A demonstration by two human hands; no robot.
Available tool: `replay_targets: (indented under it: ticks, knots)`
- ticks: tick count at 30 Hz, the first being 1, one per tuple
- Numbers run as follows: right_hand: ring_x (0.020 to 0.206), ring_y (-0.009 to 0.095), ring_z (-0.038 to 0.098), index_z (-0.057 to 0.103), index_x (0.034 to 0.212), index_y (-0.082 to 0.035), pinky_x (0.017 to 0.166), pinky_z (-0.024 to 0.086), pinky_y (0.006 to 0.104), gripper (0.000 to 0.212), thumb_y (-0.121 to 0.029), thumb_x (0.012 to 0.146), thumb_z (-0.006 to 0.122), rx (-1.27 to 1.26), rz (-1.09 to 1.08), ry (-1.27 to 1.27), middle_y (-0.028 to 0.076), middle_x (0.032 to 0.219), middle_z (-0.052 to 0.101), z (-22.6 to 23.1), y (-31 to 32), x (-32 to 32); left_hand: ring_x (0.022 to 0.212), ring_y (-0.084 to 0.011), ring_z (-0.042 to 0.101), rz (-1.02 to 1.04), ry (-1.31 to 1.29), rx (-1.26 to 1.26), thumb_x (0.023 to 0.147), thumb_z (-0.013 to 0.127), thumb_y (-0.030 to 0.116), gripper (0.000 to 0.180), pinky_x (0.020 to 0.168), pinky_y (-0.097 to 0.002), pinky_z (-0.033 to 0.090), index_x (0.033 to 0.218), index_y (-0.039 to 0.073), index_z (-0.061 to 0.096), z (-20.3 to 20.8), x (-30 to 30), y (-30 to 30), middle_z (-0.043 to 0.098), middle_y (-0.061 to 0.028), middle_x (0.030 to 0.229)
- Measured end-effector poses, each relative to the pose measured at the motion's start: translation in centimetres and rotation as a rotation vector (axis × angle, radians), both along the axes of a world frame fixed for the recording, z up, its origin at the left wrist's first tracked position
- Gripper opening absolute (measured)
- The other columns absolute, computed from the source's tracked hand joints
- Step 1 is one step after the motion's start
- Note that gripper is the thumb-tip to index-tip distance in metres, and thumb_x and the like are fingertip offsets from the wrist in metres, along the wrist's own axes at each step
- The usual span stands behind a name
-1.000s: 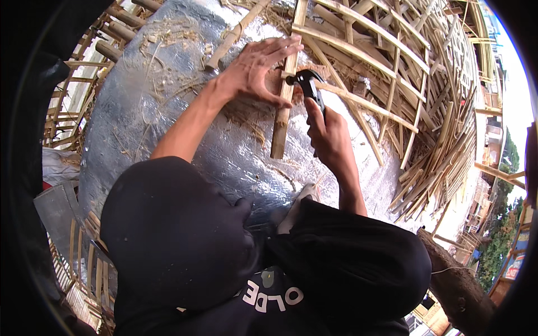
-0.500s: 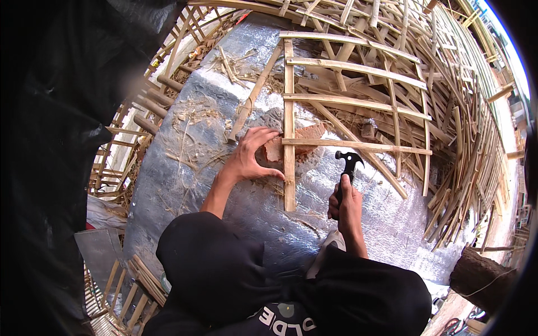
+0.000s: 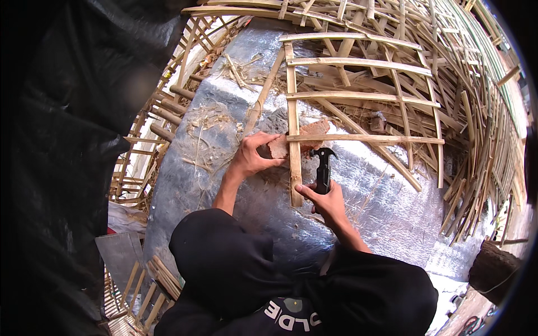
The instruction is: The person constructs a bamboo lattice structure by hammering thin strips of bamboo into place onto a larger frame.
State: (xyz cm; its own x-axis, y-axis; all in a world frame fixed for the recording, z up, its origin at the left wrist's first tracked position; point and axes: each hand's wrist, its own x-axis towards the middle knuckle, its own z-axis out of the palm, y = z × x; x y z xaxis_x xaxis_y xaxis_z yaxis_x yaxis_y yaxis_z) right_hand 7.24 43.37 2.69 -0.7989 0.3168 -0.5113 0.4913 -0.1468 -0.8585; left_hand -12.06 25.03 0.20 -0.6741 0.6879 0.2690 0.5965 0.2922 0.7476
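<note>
A frame of light wooden slats [image 3: 293, 106], with several crosspieces fixed to one upright strip, lies over a rough reddish brick [image 3: 278, 147]. My left hand [image 3: 251, 157] is closed around the brick's left end, fingers on its far side and thumb on its near side, just left of the upright strip. In my right hand [image 3: 329, 203] is a small black claw hammer [image 3: 323, 171], held by its handle with the head pointing away from me. The hammer head is just below the lowest crosspiece, and my right thumb touches the upright strip near its lower end.
Silvery foil-like sheeting [image 3: 190, 168] covers the surface, strewn with wood shavings. A big heap of split slats [image 3: 465, 145] fills the right and far side. Black sheeting [image 3: 61, 140] hangs at the left. A dark log [image 3: 493, 271] sits at lower right.
My right hand has brought the hammer left, up to the frame, with the thumb now on the upright strip. My left hand's fingers and thumb have closed in on the brick.
</note>
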Motion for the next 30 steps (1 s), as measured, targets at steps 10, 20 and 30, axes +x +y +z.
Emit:
replay_targets:
  ticks: [10,20,30]
  knots:
    - [0.052,0.009,0.061,0.056,0.084,-0.004,0.040,0.045,0.0233,0.040,-0.027,0.080,0.087,-0.145,-0.029,-0.021,0.005,0.068,0.064,-0.1,-0.2,-0.1,0.125,-0.0294,0.061,0.852,0.054,0.088,0.076,0.089,0.041,0.093,0.106,-0.0366,0.046,0.140,-0.012,0.048,3.0,-8.9,-18.6,0.060,-0.0252,0.136]
    - [0.048,0.009,0.058,0.058,0.083,-0.005,0.041,0.044,0.0232,0.037,-0.028,0.081,0.086,-0.144,-0.084,-0.041,0.005,0.064,0.063,-1.5,0.0,0.4,0.108,-0.0245,0.067,0.523,-0.200,-0.072,0.085,0.078,0.044,0.060,0.095,-0.0420,0.052,0.127,0.003,0.066,1.3,-0.2,-6.7,0.068,-0.0155,0.125]
    - [0.049,0.009,0.054,0.054,0.082,-0.008,0.043,0.043,0.0244,0.038,-0.025,0.079,0.088,-0.313,-0.037,-0.025,0.002,0.066,0.059,-2.3,0.1,1.0,0.121,-0.0311,0.055,0.221,0.116,-0.088,0.081,0.083,0.039,0.060,0.106,-0.0412,0.043,0.121,-0.002,0.064,1.2,3.2,3.7,0.062,-0.0177,0.126]
